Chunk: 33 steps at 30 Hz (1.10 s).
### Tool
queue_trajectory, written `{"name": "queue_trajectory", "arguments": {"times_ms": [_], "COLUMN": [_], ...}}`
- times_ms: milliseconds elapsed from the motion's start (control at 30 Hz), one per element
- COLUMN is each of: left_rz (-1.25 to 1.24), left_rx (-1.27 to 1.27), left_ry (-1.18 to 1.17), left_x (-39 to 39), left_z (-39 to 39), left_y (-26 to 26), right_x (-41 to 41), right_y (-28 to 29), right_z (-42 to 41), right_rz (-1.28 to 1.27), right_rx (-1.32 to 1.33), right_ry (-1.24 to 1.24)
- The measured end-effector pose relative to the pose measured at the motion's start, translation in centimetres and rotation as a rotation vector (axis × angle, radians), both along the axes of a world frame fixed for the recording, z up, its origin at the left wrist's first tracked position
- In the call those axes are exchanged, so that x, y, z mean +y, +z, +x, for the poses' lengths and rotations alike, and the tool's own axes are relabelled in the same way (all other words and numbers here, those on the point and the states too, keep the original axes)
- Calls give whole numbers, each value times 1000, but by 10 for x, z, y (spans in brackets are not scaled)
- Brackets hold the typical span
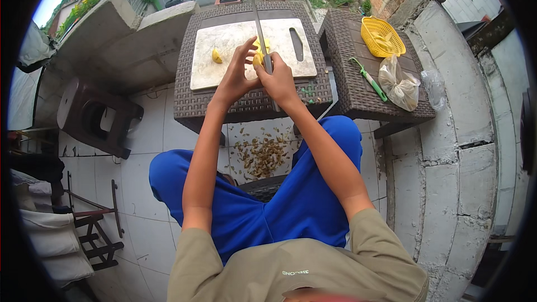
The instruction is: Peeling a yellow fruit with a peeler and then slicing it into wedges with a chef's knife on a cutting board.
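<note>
My right hand [277, 79] is closed around the dark handle of a long knife [259, 29], whose blade points away from me across a worn white cutting board [235, 37]. Beside the blade, my left hand [237, 73] is held with its fingers curved and spread, its thumb close to my right hand. Yellow pieces, apparently peeled potato [257, 59], lie by the knife near my left fingertips, partly hidden by the blade and hands. A single yellow wedge [216, 55] rests apart on the board's left side.
The board lies on a brown woven table [188, 102]. On a side table [342, 46] are a yellow basket [382, 37] of cut pieces, a green-handled peeler [369, 79] and a tied plastic bag [398, 84]. Peelings [264, 157] litter the floor; a stool [98, 115] is at left.
</note>
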State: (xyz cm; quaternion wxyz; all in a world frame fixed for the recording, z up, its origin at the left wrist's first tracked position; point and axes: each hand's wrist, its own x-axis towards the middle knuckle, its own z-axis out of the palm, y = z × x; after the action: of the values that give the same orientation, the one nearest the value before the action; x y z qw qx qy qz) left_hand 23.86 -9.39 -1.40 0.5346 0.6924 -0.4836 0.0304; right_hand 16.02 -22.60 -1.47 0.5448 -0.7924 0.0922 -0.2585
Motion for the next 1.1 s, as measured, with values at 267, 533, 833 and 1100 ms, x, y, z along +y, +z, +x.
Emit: {"name": "queue_trajectory", "arguments": {"times_ms": [267,533,833,1100], "left_rz": [5,237,260,-129], "left_rx": [364,-436,-119,547], "left_ry": [38,321,158,116], "left_x": [-2,4,10,-21], "left_z": [-9,-8,-5,-11], "left_y": [10,30,22,12], "right_x": [-1,-9,-13,-20], "right_y": [29,36,33,34], "right_z": [-9,-15,-9,-8], "right_rz": [415,350,222,195], "right_rx": [-75,24,-57,87], "right_ry": [126,181,135,248]}}
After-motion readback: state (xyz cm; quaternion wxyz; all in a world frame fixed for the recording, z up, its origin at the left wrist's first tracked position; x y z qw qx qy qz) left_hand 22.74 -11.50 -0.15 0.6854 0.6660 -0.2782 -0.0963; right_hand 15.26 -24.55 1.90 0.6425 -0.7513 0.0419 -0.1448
